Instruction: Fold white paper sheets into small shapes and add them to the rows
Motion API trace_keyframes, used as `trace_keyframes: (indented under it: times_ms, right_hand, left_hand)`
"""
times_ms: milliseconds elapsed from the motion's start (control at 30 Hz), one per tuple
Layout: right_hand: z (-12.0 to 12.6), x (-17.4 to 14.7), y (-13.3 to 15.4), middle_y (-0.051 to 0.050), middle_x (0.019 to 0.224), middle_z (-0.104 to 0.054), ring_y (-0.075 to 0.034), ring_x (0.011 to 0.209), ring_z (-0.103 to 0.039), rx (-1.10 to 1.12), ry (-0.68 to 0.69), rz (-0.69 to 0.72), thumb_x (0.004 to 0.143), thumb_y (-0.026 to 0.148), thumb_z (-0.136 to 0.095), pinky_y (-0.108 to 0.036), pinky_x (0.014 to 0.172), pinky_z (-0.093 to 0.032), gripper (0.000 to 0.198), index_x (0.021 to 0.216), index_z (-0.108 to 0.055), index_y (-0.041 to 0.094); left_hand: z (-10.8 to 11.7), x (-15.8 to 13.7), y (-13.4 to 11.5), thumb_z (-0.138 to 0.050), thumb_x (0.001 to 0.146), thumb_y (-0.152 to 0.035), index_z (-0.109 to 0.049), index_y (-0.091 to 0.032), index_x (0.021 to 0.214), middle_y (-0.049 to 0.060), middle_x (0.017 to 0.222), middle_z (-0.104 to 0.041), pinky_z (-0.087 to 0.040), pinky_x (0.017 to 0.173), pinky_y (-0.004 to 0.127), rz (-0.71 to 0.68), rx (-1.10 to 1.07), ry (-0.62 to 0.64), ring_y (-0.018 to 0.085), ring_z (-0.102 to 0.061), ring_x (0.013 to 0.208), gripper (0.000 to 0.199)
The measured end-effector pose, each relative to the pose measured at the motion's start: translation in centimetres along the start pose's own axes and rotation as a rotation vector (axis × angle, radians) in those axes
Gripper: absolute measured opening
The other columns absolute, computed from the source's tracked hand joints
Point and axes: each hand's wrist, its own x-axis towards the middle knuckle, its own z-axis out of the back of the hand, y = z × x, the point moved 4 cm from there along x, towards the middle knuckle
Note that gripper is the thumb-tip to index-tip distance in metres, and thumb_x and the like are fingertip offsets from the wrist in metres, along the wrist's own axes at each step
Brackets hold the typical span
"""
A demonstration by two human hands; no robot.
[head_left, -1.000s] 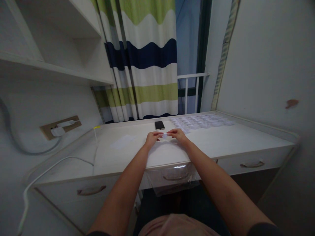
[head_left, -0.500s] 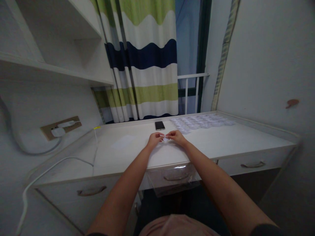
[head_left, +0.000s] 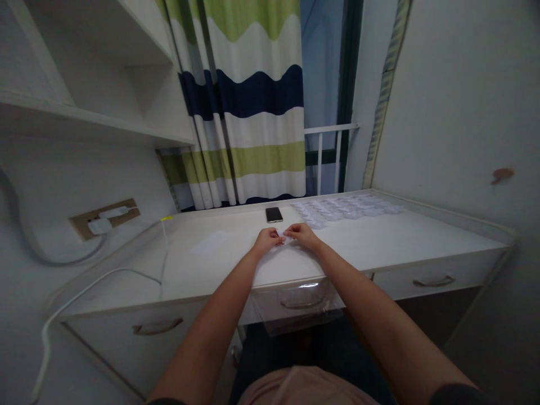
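Between my hands, just above the white desk (head_left: 236,264), is a small white piece of paper (head_left: 287,239), partly covered by my fingers. My left hand (head_left: 266,241) pinches its left side. On its right side, the fingers of my right hand (head_left: 302,234) are closed on the same piece. Whether it is folded is too small to make out. Beyond my right hand, many small white pieces (head_left: 346,208) lie in rows at the back of the desk. Flat white sheets (head_left: 211,242) rest to the left of my left hand.
A dark phone (head_left: 274,215) lies behind my hands. Clear plastic (head_left: 295,309) hangs over the desk's front edge in front of a drawer. A white cable (head_left: 105,274) crosses the desk's left end. A striped curtain (head_left: 261,129) hangs behind, and a shelf (head_left: 105,121) juts out at upper left.
My left fingers have shifted slightly down and curled more around the paper's left side. More of the white piece shows between my hands. My right hand has barely moved.
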Motion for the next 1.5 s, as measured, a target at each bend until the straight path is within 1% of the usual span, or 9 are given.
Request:
trace_keyframes:
  times_ms: [133,267,367,567,900,1067,1200,1300,1500]
  right_hand:
    - [0.1,0.0,0.1,0.001,0.049,-0.053,-0.009,0.05,-0.046,0.001,-0.023,0.005,0.058,0.038,-0.064,-0.024,0.052,-0.037,0.025,0.055,-0.061,0.013]
    - [0.1,0.1,-0.4,0.0,0.053,-0.056,-0.009,0.05,-0.047,0.121,-0.058,-0.043,0.055,0.04,-0.067,-0.023,0.052,-0.039,0.028,0.059,-0.062,0.013]
    - [0.2,0.2,-0.9,0.0,0.053,-0.059,-0.009,0.049,-0.049,0.189,-0.067,-0.104,0.051,0.039,-0.07,-0.023,0.051,-0.04,0.031,0.064,-0.065,0.012]
    - [0.5,0.1,-0.9,-0.001,0.054,-0.061,-0.01,0.05,-0.055,0.277,-0.112,-0.156,0.053,0.032,-0.074,-0.023,0.053,-0.045,0.025,0.066,-0.066,0.012]
    - [0.1,-0.1,-0.5,-0.002,0.059,-0.065,-0.01,0.055,-0.061,0.379,-0.081,-0.262,0.061,0.019,-0.072,-0.021,0.058,-0.05,0.011,0.066,-0.065,0.013]
    - [0.3,0.1,-0.8,-0.002,0.056,-0.064,-0.009,0.05,-0.057,0.305,-0.095,-0.209,0.058,0.028,-0.073,-0.021,0.051,-0.047,0.019,0.065,-0.064,0.013]
    - [0.8,0.3,-1.2,0.0,0.049,-0.059,-0.008,0.042,-0.049,0.22,-0.159,-0.164,0.056,0.037,-0.07,-0.02,0.043,-0.04,0.026,0.062,-0.061,0.013]
    - [1.0,0.3,-1.1,0.0,0.052,-0.059,-0.009,0.045,-0.051,0.229,-0.185,-0.129,0.055,0.039,-0.069,-0.022,0.046,-0.042,0.029,0.066,-0.061,0.014]
    - [0.5,-0.1,0.1,0.0,0.065,-0.06,-0.011,0.059,-0.057,0.191,-0.126,-0.01,0.057,0.035,-0.068,-0.024,0.054,-0.047,0.031,0.08,-0.063,0.016]
  left_hand:
    - [-0.2,0.0,0.0,-0.076,0.05,-0.025,-0.045,-0.014,0.053,-0.001,0.047,-0.057,-0.043,0.051,0.022,0.018,-0.016,-0.001,0.01,-0.055,0.047,0.033]
    - [0.0,0.1,-0.1,-0.076,0.052,-0.025,-0.046,-0.013,0.056,-0.002,0.048,-0.057,-0.045,0.053,0.023,0.022,-0.08,-0.022,0.01,-0.057,0.048,0.032]
    - [0.4,0.1,-0.2,-0.075,0.053,-0.024,-0.05,-0.013,0.062,-0.001,0.053,-0.06,-0.046,0.053,0.021,0.018,-0.112,-0.058,0.009,-0.057,0.049,0.029]
    - [0.0,0.0,0.0,-0.071,0.06,-0.026,-0.052,-0.013,0.078,0.001,0.057,-0.063,-0.048,0.055,0.024,0.087,-0.157,-0.006,0.011,-0.06,0.051,0.029]
    - [0.6,-0.2,-0.5,-0.067,0.062,-0.038,-0.05,-0.014,0.069,0.001,0.059,-0.061,-0.045,0.05,0.021,0.056,-0.127,-0.099,0.012,-0.06,0.055,0.029]
    - [1.2,0.0,-0.6,-0.067,0.059,-0.041,-0.053,-0.014,0.062,0.002,0.061,-0.06,-0.041,0.045,0.019,0.002,-0.044,-0.152,0.013,-0.059,0.06,0.03]
    - [1.0,-0.1,-0.5,-0.07,0.057,-0.036,-0.057,-0.014,0.075,0.002,0.069,-0.06,-0.042,0.046,0.02,-0.025,-0.032,-0.149,0.012,-0.059,0.057,0.03]
    - [0.5,-0.2,-0.3,-0.072,0.056,-0.034,-0.055,-0.015,0.081,0.001,0.072,-0.059,-0.044,0.048,0.021,0.007,-0.058,-0.098,0.012,-0.06,0.055,0.036]
    - [-0.1,-0.1,0.0,-0.072,0.056,-0.039,-0.056,-0.011,0.068,0.001,0.068,-0.058,-0.049,0.054,0.024,0.037,-0.092,-0.024,0.01,-0.058,0.057,0.034]
